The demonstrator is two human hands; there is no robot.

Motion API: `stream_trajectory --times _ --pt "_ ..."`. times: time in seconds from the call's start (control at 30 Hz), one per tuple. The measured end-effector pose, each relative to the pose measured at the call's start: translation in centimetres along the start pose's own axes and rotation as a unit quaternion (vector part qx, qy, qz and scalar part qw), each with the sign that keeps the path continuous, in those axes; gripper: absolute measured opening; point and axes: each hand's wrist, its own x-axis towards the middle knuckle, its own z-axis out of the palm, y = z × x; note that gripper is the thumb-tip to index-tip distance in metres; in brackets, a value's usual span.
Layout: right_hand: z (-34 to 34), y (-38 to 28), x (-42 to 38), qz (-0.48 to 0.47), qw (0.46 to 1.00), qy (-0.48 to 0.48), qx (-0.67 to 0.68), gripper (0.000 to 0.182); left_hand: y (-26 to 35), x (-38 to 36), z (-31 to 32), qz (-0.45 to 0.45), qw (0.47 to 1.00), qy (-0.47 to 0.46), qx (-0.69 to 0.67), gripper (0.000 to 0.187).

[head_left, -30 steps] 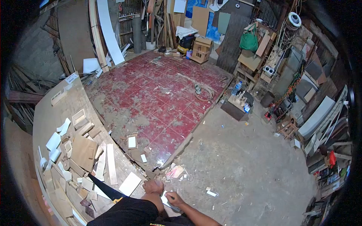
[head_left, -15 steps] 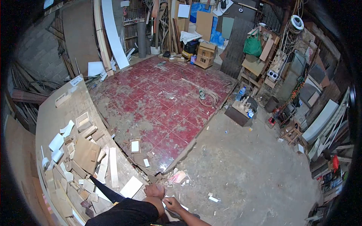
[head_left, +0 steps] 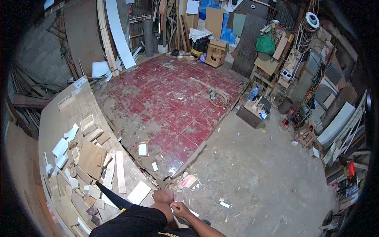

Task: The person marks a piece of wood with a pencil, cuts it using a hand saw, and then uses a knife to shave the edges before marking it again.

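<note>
My left hand (head_left: pixel 162 195) is bent over beside the workbench edge, its fingers curled downward and mostly hidden. Just right of it, my right hand (head_left: pixel 181 209) is closed in a fist-like grip; what lies inside is too small to name. A white strip (head_left: pixel 194 213) shows partly under the right hand, running behind the forearm. Left of my hands, a white rectangular board (head_left: pixel 139 192) lies on the bench. A long black tapered blade (head_left: pixel 111 196), like a handsaw's, points up-left from near my dark sleeve, with a bit of yellow at its lower end.
The wooden workbench (head_left: pixel 85 106) carries several wood offcuts, a small wooden box frame (head_left: pixel 88 124) and a brown panel (head_left: pixel 91 160). Beyond is a raised red tiled floor (head_left: pixel 166 114) with a step edge. A dark box (head_left: pixel 250 115) and scraps (head_left: pixel 187 181) lie on the concrete.
The view has shifted slightly. The right hand has moved a little up and now sits closer against the left wrist; the left hand stays almost in place.
</note>
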Motion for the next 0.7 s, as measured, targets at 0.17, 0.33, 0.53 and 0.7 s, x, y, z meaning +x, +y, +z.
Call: stream_trajectory --times 0.17,0.33,0.53,0.7 --pt "0.6 0.7 1.6 0.045 0.998 -0.006 -0.049 0.027 -0.3 -0.1 0.6 0.009 1.0 0.022 -0.015 0.051" --pt "-0.6 -6.5 2.4 0.032 0.998 0.018 -0.056 0.026 -0.9 0.0 0.8 0.047 0.998 0.019 -0.025 0.046" --pt "-1.2 -0.4 -1.0 -0.036 0.999 0.015 -0.007 0.025 0.7 -0.2 -1.4 -0.004 1.0 0.002 -0.024 0.05" --pt "-1.8 -5.4 -2.2 -0.045 0.995 0.084 -0.014 0.026 0.8 -0.4 -1.8 -0.022 0.997 -0.068 0.005 0.062"
